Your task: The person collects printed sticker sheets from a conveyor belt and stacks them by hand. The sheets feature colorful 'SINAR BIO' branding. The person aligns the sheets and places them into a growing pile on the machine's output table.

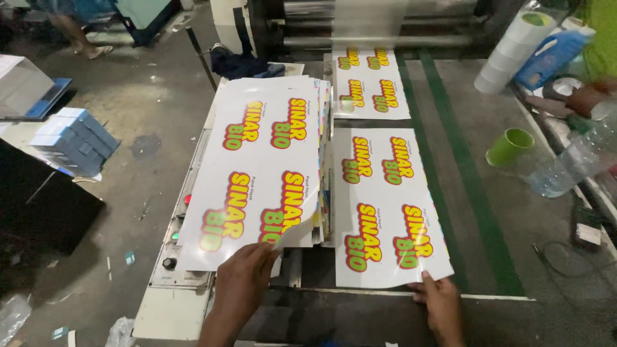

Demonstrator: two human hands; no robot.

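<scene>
Grey and scuffed, the concrete floor (138, 96) runs off to my left, where stacked blue boxes (77, 138) sit beside a dark block. Ahead of me a machine with steel rollers (379, 26) feeds glossy printed sheets onto the dark bench (508, 212), which carries two green stripes running away from me. One printed sheet (371, 87) lies just under the rollers.

My left hand (247, 276) reaches up to the near edge of the tall stack of sheets (273, 167). Its fingers pinch the lower corner of the top sheet, which curls up slightly there. The stack stands left of the bench's belt, over a control panel (177, 238) with small buttons.

My right hand (440, 299) lies at the near right corner of the loose sheet (385, 205), which is flat on the bench just beside the stack. The fingertips press down on that corner, fingers close together; I cannot tell whether they grip the edge or only rest on it.

Off to the right stand a green cup (509, 146), a clear plastic bottle (572, 160) lying tilted, and a column of white tape rolls (514, 48). Someone's foot (96, 50) shows at the far left, well apart from me.
</scene>
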